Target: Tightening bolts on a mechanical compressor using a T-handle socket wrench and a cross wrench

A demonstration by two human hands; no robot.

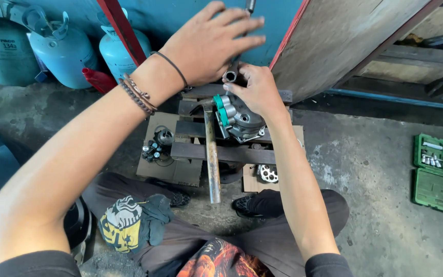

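My right hand (256,90) grips a short metal tube (230,76) held against the top of a grey metal compressor body (242,120) with green caps. My left hand (211,41) is raised above it, fingers spread and blurred, holding nothing that I can see; a thin rod end (250,5) shows just past its fingers. The compressor rests on dark metal bars (221,152) laid over cardboard (160,166). A hammer (211,154) with a rusty handle lies across the bars, head near the compressor.
Small metal parts (156,146) and a round plate (268,173) lie on the cardboard. Pale blue gas cylinders (62,48) stand at the back left by a red bottle (98,79). An open green socket case (441,174) sits right. A wooden board (344,36) leans behind.
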